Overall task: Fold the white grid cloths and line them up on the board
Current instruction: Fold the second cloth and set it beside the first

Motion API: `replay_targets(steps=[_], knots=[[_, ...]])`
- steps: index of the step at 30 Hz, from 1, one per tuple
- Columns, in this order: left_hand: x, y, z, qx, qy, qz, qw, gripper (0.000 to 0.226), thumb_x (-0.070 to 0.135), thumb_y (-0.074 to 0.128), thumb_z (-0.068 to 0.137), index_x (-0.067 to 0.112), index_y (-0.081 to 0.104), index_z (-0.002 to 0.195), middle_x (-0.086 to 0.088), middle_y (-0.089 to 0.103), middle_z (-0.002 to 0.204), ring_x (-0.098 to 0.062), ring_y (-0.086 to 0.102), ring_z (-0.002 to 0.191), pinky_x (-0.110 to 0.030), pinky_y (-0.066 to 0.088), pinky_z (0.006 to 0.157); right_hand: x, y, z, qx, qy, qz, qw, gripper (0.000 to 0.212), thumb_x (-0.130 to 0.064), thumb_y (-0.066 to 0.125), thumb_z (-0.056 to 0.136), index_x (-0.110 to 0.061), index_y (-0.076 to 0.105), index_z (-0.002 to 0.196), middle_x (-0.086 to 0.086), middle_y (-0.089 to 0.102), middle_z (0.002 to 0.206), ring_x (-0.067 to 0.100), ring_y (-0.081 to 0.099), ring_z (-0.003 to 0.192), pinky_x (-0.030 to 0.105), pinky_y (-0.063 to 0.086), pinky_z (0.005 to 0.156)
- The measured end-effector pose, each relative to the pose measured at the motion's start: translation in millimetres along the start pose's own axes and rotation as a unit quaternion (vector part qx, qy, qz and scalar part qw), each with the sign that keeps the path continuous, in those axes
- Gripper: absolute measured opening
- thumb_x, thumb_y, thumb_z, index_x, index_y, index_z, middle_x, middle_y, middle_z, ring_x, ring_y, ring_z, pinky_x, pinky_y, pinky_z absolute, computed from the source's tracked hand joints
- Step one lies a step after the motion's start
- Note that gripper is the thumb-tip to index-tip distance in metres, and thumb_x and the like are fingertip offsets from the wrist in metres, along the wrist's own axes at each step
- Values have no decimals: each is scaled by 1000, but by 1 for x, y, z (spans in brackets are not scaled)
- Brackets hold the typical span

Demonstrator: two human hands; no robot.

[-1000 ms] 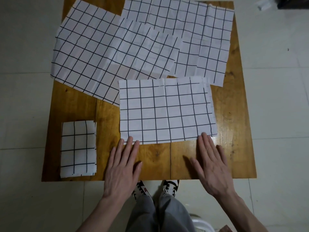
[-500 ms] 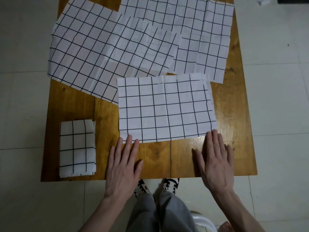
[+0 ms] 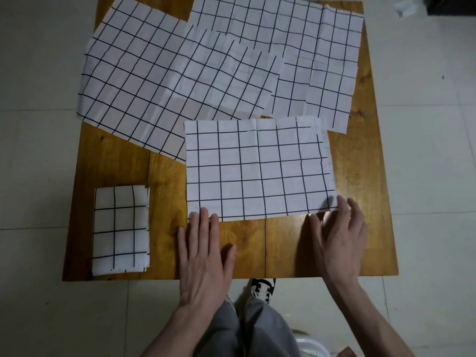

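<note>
A: Where is the cloth in hand?

B: The half-folded cloth [image 3: 260,168] lies flat on the wooden worktop [image 3: 360,228], near the middle and a little to the right. Its near edge runs just ahead of both hands.

A: And the hands?

B: The left hand [image 3: 203,256] lies flat, fingers straight and close together, holding nothing; its fingertips [image 3: 204,215] rest on the cloth's near left corner. The right hand [image 3: 340,238] is at the near right corner with its fingers bent over the edge. It looks to be starting a pinch, but I cannot tell whether the cloth is actually gripped.

A: How should the next fold go?

B: My judgement: keep the left corner pinned, lift the right corner cleanly and carry it across to the left edge, matching the grid lines before pressing the crease. A loose pin would let the cloth skew.

A: Which way does it lie?

B: Its long axis runs left to right, short sides pointing near and far, nearly square to the worktop's edge.

A: What else is there?

B: A folded cloth [image 3: 121,230] sits at the near left, long axis running near to far. Two open cloths overlap at the far side: the left open cloth [image 3: 164,83] is tilted, the right open cloth [image 3: 314,55] straighter.
</note>
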State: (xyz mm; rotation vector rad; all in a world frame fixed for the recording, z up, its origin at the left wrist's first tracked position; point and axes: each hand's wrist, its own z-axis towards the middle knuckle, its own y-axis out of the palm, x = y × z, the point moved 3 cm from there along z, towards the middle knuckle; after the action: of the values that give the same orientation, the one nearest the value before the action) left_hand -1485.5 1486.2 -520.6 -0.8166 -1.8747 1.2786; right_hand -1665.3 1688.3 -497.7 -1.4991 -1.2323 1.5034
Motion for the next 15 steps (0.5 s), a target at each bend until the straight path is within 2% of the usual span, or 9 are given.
replay_targets(steps=[4,7,10,15], knots=[[24,-3,13,16,46,-17,999,72,54,16,111,10,9,168,-13,4,176,-29,4,163,-54,18,128,-7,-6,23,-6,78,-9,997,80,-52,65,96,-6,35,154,28,45,146,44,43,131,55,39,109],[41,0,24,11,95,-14,995,68,50,20,111,16,6,168,-11,2,176,-28,2,163,-53,19,129,-16,-9,36,-36,113,-4,993,85,-51,71,92,-6,34,153,29,47,141,48,46,125,57,41,104],[43,9,27,-10,96,2,995,67,51,20,111,20,6,169,-12,1,176,-30,0,163,-54,23,128,-20,-11,42,-63,137,9,989,79,-50,72,90,-9,37,147,27,52,136,47,51,122,58,46,98],[41,12,27,-13,99,18,995,67,53,18,111,22,4,169,-13,-2,176,-31,-2,163,-54,22,128,-21,-14,46,-103,167,31,980,67,-52,71,90,-10,47,135,21,57,132,42,50,123,58,46,99]])
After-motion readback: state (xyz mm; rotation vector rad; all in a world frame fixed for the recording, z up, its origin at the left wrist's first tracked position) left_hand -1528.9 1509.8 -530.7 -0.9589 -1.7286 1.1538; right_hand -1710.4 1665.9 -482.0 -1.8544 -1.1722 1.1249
